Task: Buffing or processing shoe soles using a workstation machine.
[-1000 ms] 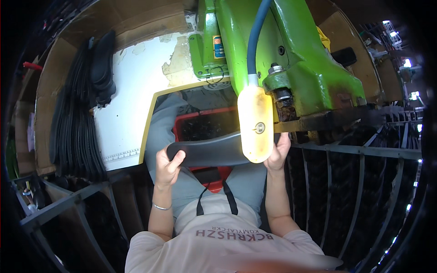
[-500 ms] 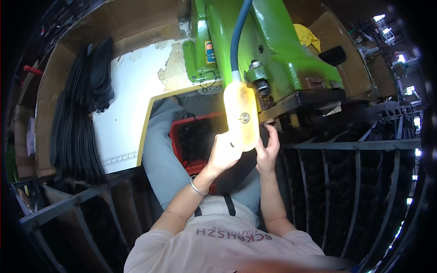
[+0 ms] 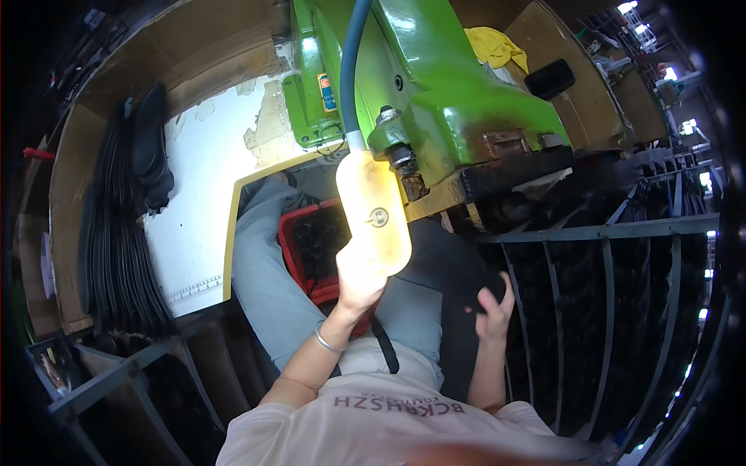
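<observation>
A glowing yellow lamp (image 3: 374,213) on a blue-grey cable hangs in front of a green machine (image 3: 458,101). Under its lower end is my left hand (image 3: 361,281), washed out by the glare. The lamp hides its fingers, so whatever they may hold cannot be seen. My right hand (image 3: 493,314) is raised to the right, apart from the machine, its fingers spread and partly bent. Dark material (image 3: 447,268) lies beside and behind those fingers; I see no clear grip on it. The machine's metal arm (image 3: 435,202) stands above and between the hands.
Long black strips (image 3: 116,233) and black sole-shaped pieces (image 3: 151,147) lie on the white tabletop (image 3: 198,210) at left. Below is a red crate (image 3: 291,248) with dark pieces. Metal racks (image 3: 606,231) flank me. A yellow cloth (image 3: 497,48) and black phone (image 3: 550,78) sit far right.
My right hand has moved away from the machine, down and to the right, and its fingers have spread. My left hand remains under the lamp. The whole view has shifted slightly.
</observation>
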The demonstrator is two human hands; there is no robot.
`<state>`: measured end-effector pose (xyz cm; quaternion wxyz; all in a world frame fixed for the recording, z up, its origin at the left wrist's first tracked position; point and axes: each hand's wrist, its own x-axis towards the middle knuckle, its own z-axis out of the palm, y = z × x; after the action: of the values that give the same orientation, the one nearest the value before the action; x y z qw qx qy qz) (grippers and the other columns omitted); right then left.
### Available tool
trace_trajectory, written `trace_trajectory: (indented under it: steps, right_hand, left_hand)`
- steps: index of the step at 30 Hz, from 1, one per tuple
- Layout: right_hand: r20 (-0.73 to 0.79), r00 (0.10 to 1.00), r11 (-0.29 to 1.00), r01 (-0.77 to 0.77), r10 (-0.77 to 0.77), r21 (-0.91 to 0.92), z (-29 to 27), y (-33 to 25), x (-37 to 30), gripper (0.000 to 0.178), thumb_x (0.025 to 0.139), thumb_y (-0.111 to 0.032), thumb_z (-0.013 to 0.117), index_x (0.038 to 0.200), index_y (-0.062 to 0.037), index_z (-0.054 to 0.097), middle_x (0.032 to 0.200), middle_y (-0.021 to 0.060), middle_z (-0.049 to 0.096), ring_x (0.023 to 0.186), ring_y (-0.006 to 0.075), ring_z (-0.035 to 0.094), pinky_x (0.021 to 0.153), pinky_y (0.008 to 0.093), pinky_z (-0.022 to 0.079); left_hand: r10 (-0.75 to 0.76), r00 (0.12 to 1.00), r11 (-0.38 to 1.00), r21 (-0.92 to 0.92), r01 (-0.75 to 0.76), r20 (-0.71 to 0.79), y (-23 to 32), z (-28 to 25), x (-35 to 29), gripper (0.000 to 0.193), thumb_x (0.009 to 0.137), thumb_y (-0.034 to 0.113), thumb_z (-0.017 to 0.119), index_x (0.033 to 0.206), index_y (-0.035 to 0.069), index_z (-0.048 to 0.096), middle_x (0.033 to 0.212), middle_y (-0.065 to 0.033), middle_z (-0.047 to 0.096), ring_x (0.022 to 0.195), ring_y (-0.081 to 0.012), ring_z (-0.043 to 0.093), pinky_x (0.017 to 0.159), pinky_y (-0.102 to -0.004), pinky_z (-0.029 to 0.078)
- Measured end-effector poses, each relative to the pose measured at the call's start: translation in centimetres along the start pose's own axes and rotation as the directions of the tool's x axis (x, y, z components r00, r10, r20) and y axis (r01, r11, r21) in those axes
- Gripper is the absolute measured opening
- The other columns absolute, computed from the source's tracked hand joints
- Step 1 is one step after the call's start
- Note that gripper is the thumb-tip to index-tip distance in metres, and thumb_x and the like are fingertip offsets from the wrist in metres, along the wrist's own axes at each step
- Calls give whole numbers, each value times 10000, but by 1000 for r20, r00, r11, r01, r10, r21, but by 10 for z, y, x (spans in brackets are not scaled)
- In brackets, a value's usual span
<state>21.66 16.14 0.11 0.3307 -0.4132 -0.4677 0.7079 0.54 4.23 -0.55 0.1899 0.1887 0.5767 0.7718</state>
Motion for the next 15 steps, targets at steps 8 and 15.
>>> trace_trajectory:
  steps: [8, 15]
  right_hand:
    - [202, 967, 988, 148, -154, 45, 64, -42, 79, 388, 743, 20, 602, 1114, 49, 493, 976, 104, 580, 891, 166, 575, 813, 274, 463]
    - [391, 882, 965, 247, -262, 87, 100, -15, 86, 418, 720, 59, 581, 1131, 39, 507, 1050, 69, 585, 944, 139, 564, 849, 252, 437]
  left_hand:
    - [2, 999, 1000, -24, -1, 32, 22, -34, 8, 208, 787, 12, 668, 978, -51, 615, 850, -72, 651, 733, -100, 601, 685, -230, 484]
    - [-194, 981, 975, -112, 191, -13, 26, -89, -4, 212, 768, -44, 639, 975, -62, 601, 858, -83, 648, 743, -118, 605, 685, -230, 490]
